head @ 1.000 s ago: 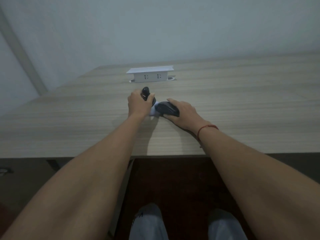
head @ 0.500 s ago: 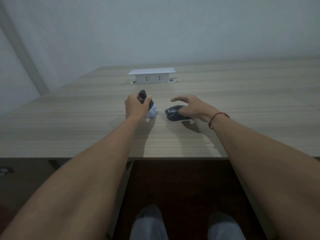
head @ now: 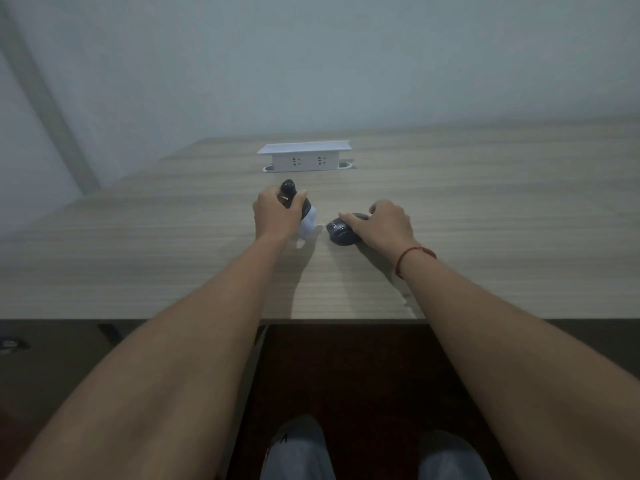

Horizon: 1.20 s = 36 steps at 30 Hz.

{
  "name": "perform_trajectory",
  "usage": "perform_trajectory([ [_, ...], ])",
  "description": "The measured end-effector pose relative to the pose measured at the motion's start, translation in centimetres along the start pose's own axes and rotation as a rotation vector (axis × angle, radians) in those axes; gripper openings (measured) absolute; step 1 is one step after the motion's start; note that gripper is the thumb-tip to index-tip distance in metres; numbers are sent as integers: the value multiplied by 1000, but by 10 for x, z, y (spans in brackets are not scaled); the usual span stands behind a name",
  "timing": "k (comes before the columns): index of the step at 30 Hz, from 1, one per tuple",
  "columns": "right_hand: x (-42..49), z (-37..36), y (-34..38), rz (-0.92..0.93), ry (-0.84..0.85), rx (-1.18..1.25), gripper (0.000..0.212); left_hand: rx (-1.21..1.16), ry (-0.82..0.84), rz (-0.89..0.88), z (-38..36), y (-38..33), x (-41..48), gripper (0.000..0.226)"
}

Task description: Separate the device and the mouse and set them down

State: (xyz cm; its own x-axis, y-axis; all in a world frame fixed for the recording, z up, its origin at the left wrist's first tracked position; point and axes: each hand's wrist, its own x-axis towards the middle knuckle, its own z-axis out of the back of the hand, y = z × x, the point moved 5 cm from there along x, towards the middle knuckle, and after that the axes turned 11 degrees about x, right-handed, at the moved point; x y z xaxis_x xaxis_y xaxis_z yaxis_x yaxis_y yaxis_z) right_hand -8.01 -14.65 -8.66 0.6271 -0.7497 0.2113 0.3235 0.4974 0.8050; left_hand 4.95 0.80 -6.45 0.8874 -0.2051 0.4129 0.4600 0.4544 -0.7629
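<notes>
Presently I note the left hand (head: 277, 214) gripping a black rounded handheld device (head: 290, 195) with white cloth, mid-desk; the right hand (head: 386, 224) curls over a matte black computer mouse (head: 341, 231) beside it on the pale wood-grain desk (head: 485, 220).

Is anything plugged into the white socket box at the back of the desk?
No, both outlets on the front of the white socket box show bare, with no plug or cable in them.

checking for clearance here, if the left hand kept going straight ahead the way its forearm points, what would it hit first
Probably the white socket box standing at the back of the table. The left hand, gripping a dark object, points roughly toward it, and only bare tabletop shows between; depth is hard to judge.
</notes>
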Motion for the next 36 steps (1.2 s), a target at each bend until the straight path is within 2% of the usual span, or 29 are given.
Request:
perform_trajectory([
  [5,14,-9,10,-80,213,287,39,-46,-14,23,4,-3,-4,29],
  [8,16,-14,5,-78,220,330,36,-224,5,102,2,-4,-1,22],
  [10,11,-16,4,-62,184,358,42,-288,36,149,-5,-6,-7,20],
  [15,8,-20,9,-20,202,331,51,54,52,30,-13,-6,-19,31],
  [18,12,-20,7,-25,214,323,51,-73,19,56,-9,-13,-15,27],
  [20,10,-20,10,-10,231,318,42,-197,-33,97,-10,-17,-15,26],
  [22,8,-22,11,5,238,317,26,-89,-3,63,-16,-15,-17,28],
  [24,7,-20,9,5,246,304,36,62,59,20,-22,-8,-18,30],
  [26,7,-17,4,9,254,318,49,88,52,22,-21,-4,-13,30],
  [30,-2,-17,1,52,306,343,71,-188,-42,83,-18,-20,-11,28],
  [33,-1,-17,-2,60,296,346,72,-57,69,-19,-29,-31,-16,26],
  [36,0,-14,-7,-25,311,357,92,45,37,-53,-27,-32,-7,28],
])
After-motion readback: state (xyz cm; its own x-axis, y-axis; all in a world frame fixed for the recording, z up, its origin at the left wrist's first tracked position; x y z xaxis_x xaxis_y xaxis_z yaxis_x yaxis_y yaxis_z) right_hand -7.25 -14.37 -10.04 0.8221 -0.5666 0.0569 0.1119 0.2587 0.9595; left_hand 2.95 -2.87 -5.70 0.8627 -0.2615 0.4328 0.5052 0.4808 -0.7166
